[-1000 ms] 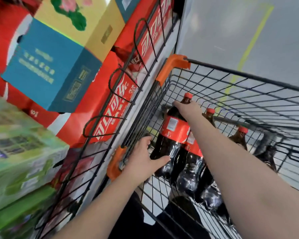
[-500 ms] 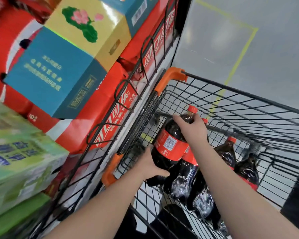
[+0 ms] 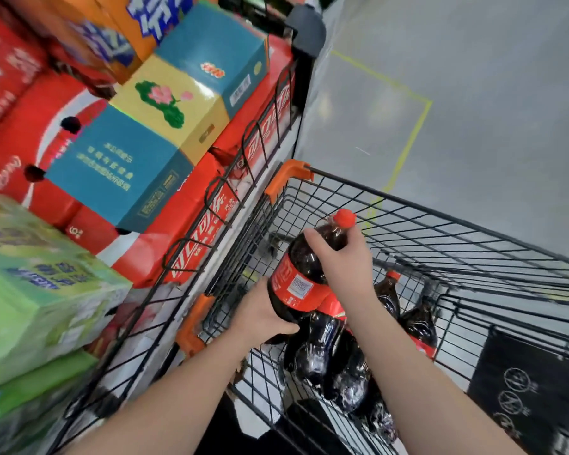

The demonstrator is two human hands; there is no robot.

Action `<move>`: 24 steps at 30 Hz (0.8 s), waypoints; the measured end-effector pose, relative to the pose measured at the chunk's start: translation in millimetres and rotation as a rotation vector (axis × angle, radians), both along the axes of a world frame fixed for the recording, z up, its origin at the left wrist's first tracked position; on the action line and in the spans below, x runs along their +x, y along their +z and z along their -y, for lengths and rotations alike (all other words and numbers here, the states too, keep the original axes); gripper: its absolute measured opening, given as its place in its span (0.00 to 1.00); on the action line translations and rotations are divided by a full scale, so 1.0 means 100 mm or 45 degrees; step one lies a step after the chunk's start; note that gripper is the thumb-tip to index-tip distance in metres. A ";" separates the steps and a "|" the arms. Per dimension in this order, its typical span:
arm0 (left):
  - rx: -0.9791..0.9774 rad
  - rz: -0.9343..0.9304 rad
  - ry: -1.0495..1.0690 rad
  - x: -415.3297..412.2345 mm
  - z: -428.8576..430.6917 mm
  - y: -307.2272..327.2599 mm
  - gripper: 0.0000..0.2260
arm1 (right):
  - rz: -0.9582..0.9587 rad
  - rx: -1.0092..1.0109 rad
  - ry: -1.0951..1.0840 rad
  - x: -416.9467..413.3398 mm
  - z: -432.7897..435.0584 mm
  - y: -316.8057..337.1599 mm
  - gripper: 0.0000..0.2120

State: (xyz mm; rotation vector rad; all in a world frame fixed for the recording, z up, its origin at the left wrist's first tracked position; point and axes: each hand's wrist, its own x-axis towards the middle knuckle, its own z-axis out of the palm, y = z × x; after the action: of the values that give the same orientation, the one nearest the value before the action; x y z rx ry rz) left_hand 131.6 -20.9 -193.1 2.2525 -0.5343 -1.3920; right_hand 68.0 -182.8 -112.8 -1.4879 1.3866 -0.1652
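the right hand [image 3: 345,262] is wrapping its fingers [image 3: 313,240] round the cola bottle [image 3: 301,279], the left hand [image 3: 260,318] gripping its lower side; moving it upright, clear of the shopping cart [image 3: 440,209] wires, is looking wisest.

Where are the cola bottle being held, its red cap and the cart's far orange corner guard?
cola bottle [image 3: 283,274], head view, on its red label.
red cap [image 3: 344,218], head view, on the cap's top.
orange corner guard [image 3: 281,178], head view, on the far corner's bend.

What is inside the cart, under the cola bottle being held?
More cola bottles lie beneath the held bottle, two others further back in the cart. The left hand and right forearm hide parts of them.
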 end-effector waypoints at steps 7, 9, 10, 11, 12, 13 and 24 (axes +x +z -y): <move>-0.288 0.171 0.019 0.11 0.20 0.89 0.36 | 0.148 -0.207 0.035 -0.15 0.14 1.11 0.16; -0.377 0.206 0.016 0.13 0.26 1.16 0.39 | 0.207 -0.283 0.035 -0.21 0.15 1.42 0.17; -0.424 0.209 0.013 0.15 0.29 1.31 0.39 | 0.232 -0.315 0.030 -0.22 0.15 1.58 0.18; -0.469 0.227 0.006 0.15 0.31 1.43 0.40 | 0.259 -0.337 0.030 -0.24 0.16 1.74 0.20; -0.522 0.237 0.003 0.17 0.34 1.58 0.40 | 0.296 -0.348 0.024 -0.26 0.17 1.89 0.21; -0.572 0.256 -0.003 0.18 0.36 1.71 0.39 | 0.332 -0.362 0.022 -0.28 0.16 2.06 0.22; -1.093 0.360 -0.022 0.37 0.41 3.16 0.35 | 0.474 -0.669 0.388 -0.65 -0.10 3.62 0.51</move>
State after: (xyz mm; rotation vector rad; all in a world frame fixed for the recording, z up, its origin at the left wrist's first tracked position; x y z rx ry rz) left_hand 168.5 -61.9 122.9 1.7108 -1.0114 -0.6352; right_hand 3.1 -172.4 249.3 -1.9587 0.8343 -0.6166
